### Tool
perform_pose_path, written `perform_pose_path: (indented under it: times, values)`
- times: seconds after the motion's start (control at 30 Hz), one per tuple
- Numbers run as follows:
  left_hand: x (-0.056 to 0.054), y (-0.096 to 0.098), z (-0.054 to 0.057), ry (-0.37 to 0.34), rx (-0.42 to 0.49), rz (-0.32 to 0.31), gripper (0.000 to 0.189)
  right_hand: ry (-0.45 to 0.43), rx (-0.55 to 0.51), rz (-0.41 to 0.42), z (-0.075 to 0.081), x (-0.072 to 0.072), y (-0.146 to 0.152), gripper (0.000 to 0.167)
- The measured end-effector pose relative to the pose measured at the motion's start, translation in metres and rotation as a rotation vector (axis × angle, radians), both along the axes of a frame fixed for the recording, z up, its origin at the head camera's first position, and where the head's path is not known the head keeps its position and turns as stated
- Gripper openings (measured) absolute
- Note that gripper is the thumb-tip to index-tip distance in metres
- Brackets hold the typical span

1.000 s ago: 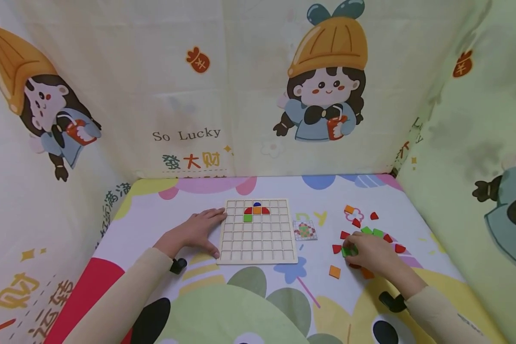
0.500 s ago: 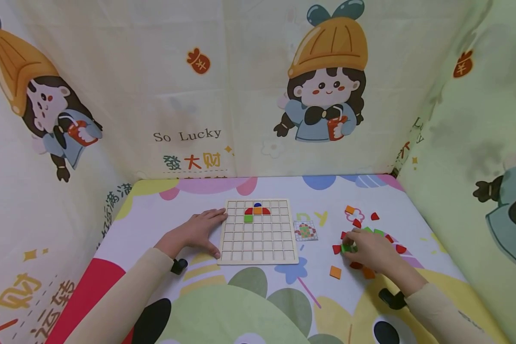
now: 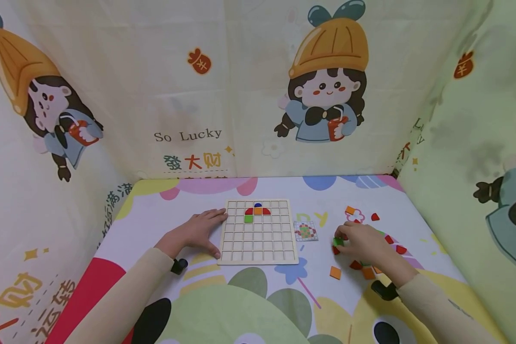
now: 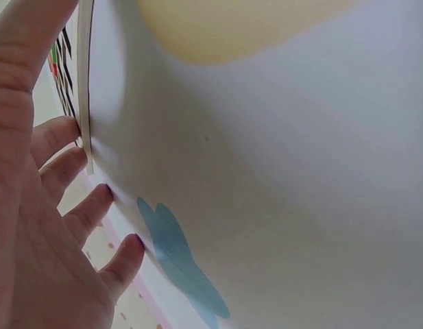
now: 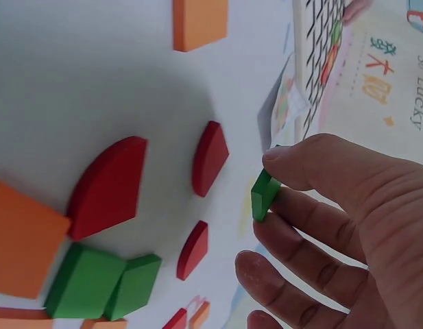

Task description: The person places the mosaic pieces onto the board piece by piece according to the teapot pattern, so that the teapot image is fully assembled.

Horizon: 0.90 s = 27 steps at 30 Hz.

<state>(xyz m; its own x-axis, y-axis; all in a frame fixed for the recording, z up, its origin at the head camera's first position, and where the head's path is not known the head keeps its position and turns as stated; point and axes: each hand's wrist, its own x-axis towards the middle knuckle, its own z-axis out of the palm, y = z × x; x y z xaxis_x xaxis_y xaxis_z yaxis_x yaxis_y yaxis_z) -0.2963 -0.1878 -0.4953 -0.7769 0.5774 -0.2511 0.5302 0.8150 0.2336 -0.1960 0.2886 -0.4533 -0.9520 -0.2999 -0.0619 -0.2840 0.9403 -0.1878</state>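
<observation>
A wooden grid board (image 3: 259, 242) lies on the table. In its upper rows sit a blue piece (image 3: 258, 205), an orange square (image 3: 257, 210) between two red quarter-round pieces (image 3: 266, 210), and a green square (image 3: 248, 218). My left hand (image 3: 193, 233) rests beside the board, its extended fingers and thumb touching the left edge. Over the loose pieces on the right, my right hand (image 3: 367, 244) pinches a small green tile (image 5: 265, 194) between thumb and fingers, raised off the table in the right wrist view.
A small printed pattern card (image 3: 305, 231) lies just right of the board. Loose red pieces (image 5: 112, 188), green tiles (image 5: 88, 281) and orange squares (image 3: 335, 273) are scattered around the right hand. Patterned cloth walls stand behind and at both sides.
My right hand has gripped a green tile from the scattered pieces and moved slightly left with it. The left hand and the board have stayed in place.
</observation>
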Motion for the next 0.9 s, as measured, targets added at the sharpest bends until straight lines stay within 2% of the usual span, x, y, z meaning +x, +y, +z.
perform_pose_path:
  times: [0.53,0.9]
  values:
    - [0.001,0.0,0.0,-0.008,0.008,0.007,0.13,-0.018,-0.008,0.027,0.001,-0.013,-0.023,0.023]
    - [0.001,0.0,0.0,-0.001,-0.007,0.01,0.13,-0.023,-0.052,0.029,-0.003,-0.021,-0.039,0.022]
